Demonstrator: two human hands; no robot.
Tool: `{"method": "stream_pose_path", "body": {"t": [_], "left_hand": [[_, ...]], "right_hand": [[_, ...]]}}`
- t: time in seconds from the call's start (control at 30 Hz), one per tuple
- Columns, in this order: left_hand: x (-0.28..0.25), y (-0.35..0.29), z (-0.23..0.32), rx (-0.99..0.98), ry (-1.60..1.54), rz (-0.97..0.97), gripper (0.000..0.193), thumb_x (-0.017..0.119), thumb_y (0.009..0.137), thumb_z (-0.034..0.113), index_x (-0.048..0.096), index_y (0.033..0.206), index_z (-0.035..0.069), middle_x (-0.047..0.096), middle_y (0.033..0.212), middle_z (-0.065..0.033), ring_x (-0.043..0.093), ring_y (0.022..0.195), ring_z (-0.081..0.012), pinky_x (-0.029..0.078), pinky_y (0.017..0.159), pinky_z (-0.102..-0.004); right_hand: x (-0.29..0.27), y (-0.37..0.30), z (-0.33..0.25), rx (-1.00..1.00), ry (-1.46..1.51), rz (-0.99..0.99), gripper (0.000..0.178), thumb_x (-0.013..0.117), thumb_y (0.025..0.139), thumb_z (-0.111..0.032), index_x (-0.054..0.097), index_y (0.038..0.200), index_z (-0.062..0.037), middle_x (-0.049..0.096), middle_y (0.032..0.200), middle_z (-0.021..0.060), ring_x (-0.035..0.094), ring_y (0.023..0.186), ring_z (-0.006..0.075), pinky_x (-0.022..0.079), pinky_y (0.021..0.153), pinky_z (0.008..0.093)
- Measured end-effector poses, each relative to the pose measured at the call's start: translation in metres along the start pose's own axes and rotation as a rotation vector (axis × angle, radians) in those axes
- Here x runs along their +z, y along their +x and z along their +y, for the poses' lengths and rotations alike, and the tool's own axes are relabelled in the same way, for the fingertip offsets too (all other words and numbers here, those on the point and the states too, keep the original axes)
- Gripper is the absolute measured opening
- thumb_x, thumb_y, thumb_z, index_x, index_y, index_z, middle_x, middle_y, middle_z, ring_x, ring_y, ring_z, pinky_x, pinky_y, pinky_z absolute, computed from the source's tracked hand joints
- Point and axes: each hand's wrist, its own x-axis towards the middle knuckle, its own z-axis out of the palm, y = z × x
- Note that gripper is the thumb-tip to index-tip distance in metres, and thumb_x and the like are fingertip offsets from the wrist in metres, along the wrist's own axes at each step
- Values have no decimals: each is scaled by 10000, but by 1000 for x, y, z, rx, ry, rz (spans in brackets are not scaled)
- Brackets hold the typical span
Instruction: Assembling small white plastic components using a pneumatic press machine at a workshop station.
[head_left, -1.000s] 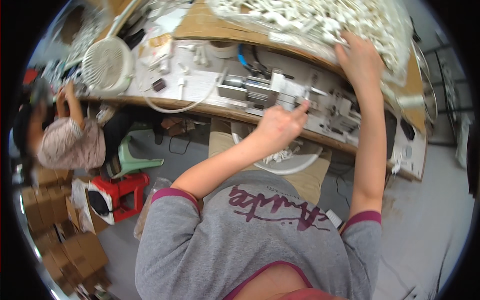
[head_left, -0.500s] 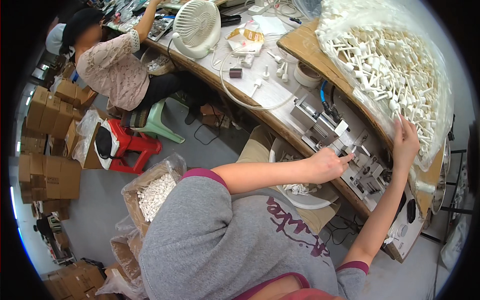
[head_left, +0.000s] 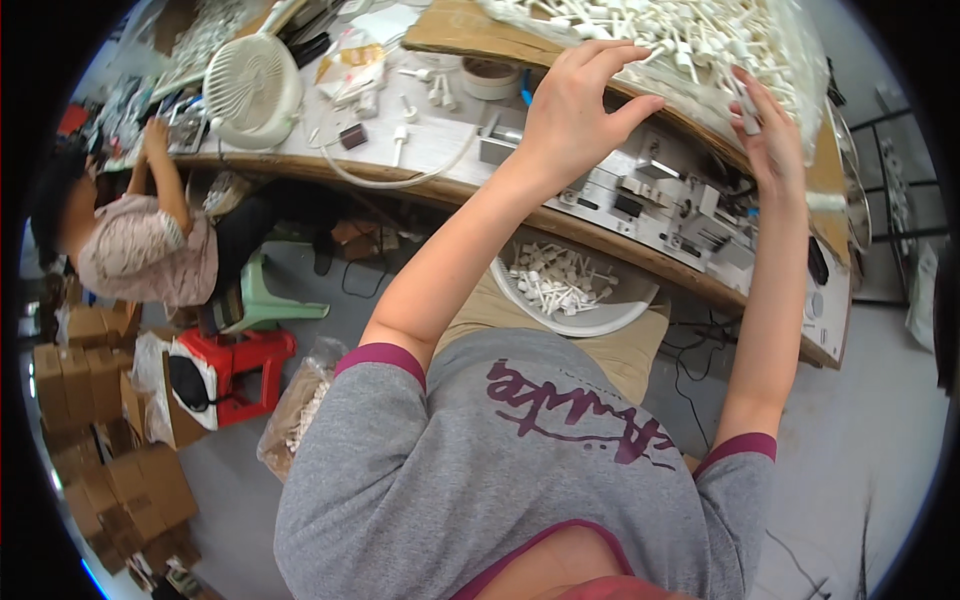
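My left hand (head_left: 580, 115) is raised over the workbench (head_left: 420, 150), thumb and fingers apart, its fingertips at the front edge of a heap of white plastic stemmed parts (head_left: 690, 40). Between the thumb and fingers of my right hand (head_left: 775, 140) is one white stemmed part (head_left: 746, 108), held just in front of the same heap. Below and between my hands sits a metal jig (head_left: 640, 200) with blocks and clamps; my left forearm and hand hide some of its left end. On my lap rests a white basin (head_left: 590, 326) holding more white parts.
A cardboard sheet (head_left: 470, 30) edges the heap. Left along the bench are a white fan (head_left: 250, 90), a roll of tape (head_left: 490, 78), a clear hose (head_left: 400, 184) and loose white parts. A co-worker (head_left: 140, 240) sits at far left, near a red stool (head_left: 240, 370).
My left hand has risen from the metal jig to the heap, and its fingers have spread. My right hand has come away from the heap with a white stemmed part. The view has shifted.
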Motion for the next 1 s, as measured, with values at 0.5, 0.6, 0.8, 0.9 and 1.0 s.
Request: {"method": "stream_pose_path", "body": {"t": [0.5,0.6,0.8,0.9,1.0], "left_hand": [[29,-17,35,25,-56,-192,331,843,732,149,694,1017,71,648,894,-33,701,791,-160,573,668,-271],[21,-26,36,75,7,-201,328,839,733,164,706,1022,86,657,902,-27,699,752,-162,560,623,-264],[16,-43,43,79,145,-191,393,826,667,155,698,1035,105,675,907,-35,659,852,-220,527,710,-347],[12,-44,51,181,218,-172,397,810,680,145,696,1055,87,690,914,-43,661,901,-224,509,784,-368],[10,-54,54,210,307,-154,429,800,683,129,694,1094,61,701,928,-53,664,932,-222,491,826,-379]], "right_hand": [[64,-119,17,45,408,-79,339,605,1009,-203,634,1279,1,692,1150,91,668,991,157,538,911,346],[57,-128,24,40,305,-141,337,591,1013,-159,615,1305,9,685,1160,111,664,1025,165,560,923,350],[67,-145,35,-45,252,-91,334,561,1026,-138,600,1312,29,677,1180,139,660,1072,190,598,881,336],[65,-147,35,-89,195,-70,333,556,1028,-132,597,1316,31,678,1189,145,669,1062,194,601,869,328],[71,-152,39,-125,185,-50,338,568,1022,-129,598,1321,27,681,1193,155,680,1032,187,593,864,303]]}}
